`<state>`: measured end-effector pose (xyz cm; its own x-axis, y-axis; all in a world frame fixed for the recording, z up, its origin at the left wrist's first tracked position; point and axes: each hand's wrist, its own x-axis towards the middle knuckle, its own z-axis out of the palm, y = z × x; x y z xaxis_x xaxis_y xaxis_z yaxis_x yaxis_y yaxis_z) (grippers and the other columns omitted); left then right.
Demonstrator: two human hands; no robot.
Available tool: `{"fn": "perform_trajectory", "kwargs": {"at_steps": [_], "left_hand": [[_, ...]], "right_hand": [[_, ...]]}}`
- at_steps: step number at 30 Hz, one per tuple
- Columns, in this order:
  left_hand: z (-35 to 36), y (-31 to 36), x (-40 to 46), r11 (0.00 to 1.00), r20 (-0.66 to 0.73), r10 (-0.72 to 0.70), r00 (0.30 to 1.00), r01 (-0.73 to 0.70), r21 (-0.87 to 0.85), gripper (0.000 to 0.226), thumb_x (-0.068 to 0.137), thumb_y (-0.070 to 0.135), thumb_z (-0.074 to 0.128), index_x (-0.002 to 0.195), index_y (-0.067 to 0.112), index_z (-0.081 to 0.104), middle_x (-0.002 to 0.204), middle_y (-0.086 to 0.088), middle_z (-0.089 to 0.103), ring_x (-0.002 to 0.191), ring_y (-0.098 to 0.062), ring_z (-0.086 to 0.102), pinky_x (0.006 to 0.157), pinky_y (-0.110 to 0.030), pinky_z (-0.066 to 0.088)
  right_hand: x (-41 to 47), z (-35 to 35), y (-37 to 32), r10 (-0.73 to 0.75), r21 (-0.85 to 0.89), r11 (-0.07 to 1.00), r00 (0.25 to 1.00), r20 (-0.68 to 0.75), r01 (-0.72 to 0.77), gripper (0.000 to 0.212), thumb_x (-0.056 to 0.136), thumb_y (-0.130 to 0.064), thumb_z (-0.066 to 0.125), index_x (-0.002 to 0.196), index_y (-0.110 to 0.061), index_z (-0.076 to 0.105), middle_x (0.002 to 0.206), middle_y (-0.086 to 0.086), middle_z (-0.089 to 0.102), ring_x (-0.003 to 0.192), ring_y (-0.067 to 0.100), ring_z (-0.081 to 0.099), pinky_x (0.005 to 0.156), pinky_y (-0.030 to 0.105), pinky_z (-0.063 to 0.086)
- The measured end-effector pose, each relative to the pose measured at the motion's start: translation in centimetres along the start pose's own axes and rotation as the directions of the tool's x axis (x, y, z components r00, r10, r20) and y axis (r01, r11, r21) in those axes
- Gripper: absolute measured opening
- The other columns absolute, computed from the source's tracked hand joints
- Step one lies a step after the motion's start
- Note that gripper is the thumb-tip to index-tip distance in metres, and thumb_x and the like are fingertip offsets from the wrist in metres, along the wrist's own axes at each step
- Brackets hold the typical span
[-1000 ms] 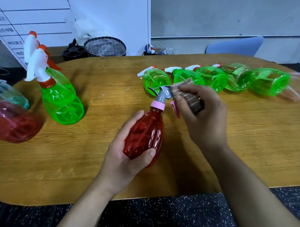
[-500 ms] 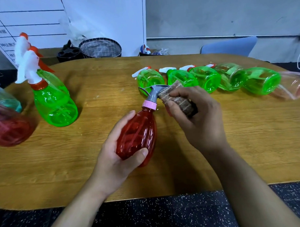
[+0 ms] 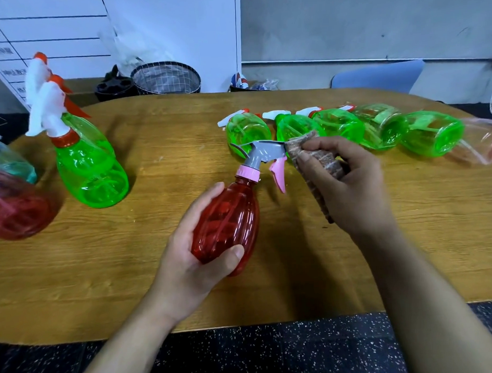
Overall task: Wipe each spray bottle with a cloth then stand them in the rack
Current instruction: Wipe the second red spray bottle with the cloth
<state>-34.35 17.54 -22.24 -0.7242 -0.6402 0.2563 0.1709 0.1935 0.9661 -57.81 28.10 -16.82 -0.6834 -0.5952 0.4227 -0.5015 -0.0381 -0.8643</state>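
Both hands work: left hand (image 3: 197, 260) grips the red bottle (image 3: 226, 229), neck tilting up-right toward right hand (image 3: 348, 188), whose fingers pinch the cloth (image 3: 316, 158) against the nozzle.

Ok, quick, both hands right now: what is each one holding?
Left hand: grips the red spray bottle by its body.
Right hand: holds the brown cloth against the bottle's grey nozzle.

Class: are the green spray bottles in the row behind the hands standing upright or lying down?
Lying down: the green spray bottles rest on their sides on the table, bases towards the camera.
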Motion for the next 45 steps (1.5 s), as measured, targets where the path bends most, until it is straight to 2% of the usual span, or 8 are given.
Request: {"fn": "perform_trajectory", "kwargs": {"at_steps": [4,18,22,28,31,35,40,45], "left_hand": [[0.0,0.0,0.0,1.000,0.004,0.000,1.000,0.000,-0.003,0.082,0.076,0.031,0.085,0.151,0.042,0.054,0.157,0.008,0.056,0.143,-0.018,0.057,0.108,-0.023,0.050],[0.0,-0.1,-0.1,1.000,0.017,-0.014,1.000,0.014,0.018,0.083,0.076,0.032,0.085,0.152,0.043,0.053,0.158,0.009,0.054,0.144,-0.018,0.055,0.106,-0.023,0.051],[0.3,0.2,0.0,0.998,-0.065,-0.054,0.996,0.052,-0.026,0.083,0.074,0.034,0.086,0.150,0.042,0.054,0.149,0.011,0.064,0.136,-0.014,0.062,0.103,-0.021,0.052],[-0.1,1.0,0.3,0.973,-0.208,-0.156,0.966,0.114,-0.203,0.102,0.070,0.073,0.087,0.157,0.041,0.044,0.155,0.003,0.059,0.147,-0.023,0.053,0.124,-0.061,0.035],[0.1,1.3,0.2,0.976,-0.172,-0.149,0.974,0.118,-0.182,0.105,0.074,0.075,0.082,0.160,0.038,0.036,0.157,0.005,0.057,0.149,-0.021,0.051,0.123,-0.063,0.035],[-0.1,2.1,0.0,0.991,-0.098,-0.090,0.991,0.079,-0.110,0.115,0.074,0.072,0.082,0.164,0.027,0.026,0.158,0.015,0.054,0.147,-0.011,0.051,0.114,-0.029,0.047],[-0.4,1.3,-0.5,0.967,-0.063,0.026,0.998,-0.009,0.256,0.128,0.067,0.054,0.097,0.168,0.041,0.019,0.171,0.007,0.034,0.157,-0.019,0.038,0.123,-0.051,0.041],[-0.8,1.8,0.1,0.854,-0.206,0.232,0.951,-0.098,0.511,0.102,0.074,0.041,0.095,0.159,0.030,0.039,0.158,0.006,0.052,0.149,-0.014,0.047,0.122,-0.029,0.039]], "right_hand": [[0.0,0.2,0.0,0.007,-0.031,0.999,0.995,-0.095,-0.010,0.010,0.094,-0.024,0.080,0.102,-0.020,0.076,0.095,-0.014,0.075,0.075,-0.003,0.067,0.065,0.016,0.050],[-0.3,0.6,0.1,0.003,-0.124,0.992,0.999,-0.051,-0.009,0.008,0.096,-0.028,0.077,0.103,-0.025,0.075,0.094,-0.017,0.073,0.077,0.002,0.070,0.062,0.027,0.055],[-0.2,0.5,-0.6,0.025,0.034,0.999,0.991,-0.133,-0.021,0.008,0.097,-0.022,0.076,0.105,-0.021,0.075,0.101,-0.014,0.075,0.088,0.000,0.071,0.074,0.025,0.058],[-2.4,2.6,-2.5,-0.191,0.337,0.937,0.943,0.274,0.092,0.010,0.095,-0.007,0.071,0.105,-0.008,0.073,0.095,-0.011,0.073,0.080,-0.004,0.065,0.070,0.012,0.048],[-3.3,3.8,-2.5,-0.196,0.306,0.950,0.874,0.444,0.058,0.014,0.094,-0.014,0.074,0.106,-0.007,0.075,0.092,-0.006,0.072,0.076,-0.001,0.064,0.069,0.014,0.047],[-3.4,4.8,-2.6,-0.115,0.333,0.943,0.933,0.342,-0.005,0.012,0.095,-0.018,0.072,0.105,-0.013,0.075,0.093,-0.010,0.075,0.077,-0.002,0.066,0.069,0.012,0.048],[-3.4,5.6,-2.8,0.001,0.364,0.929,0.983,0.183,-0.069,0.014,0.097,-0.020,0.067,0.105,-0.014,0.076,0.107,-0.001,0.078,0.102,0.012,0.072,0.090,0.027,0.054],[-4.5,6.2,-3.9,-0.049,0.331,0.944,0.992,0.120,0.007,0.013,0.097,-0.017,0.068,0.106,-0.012,0.076,0.105,-0.001,0.077,0.105,0.014,0.072,0.094,0.032,0.053]]}}
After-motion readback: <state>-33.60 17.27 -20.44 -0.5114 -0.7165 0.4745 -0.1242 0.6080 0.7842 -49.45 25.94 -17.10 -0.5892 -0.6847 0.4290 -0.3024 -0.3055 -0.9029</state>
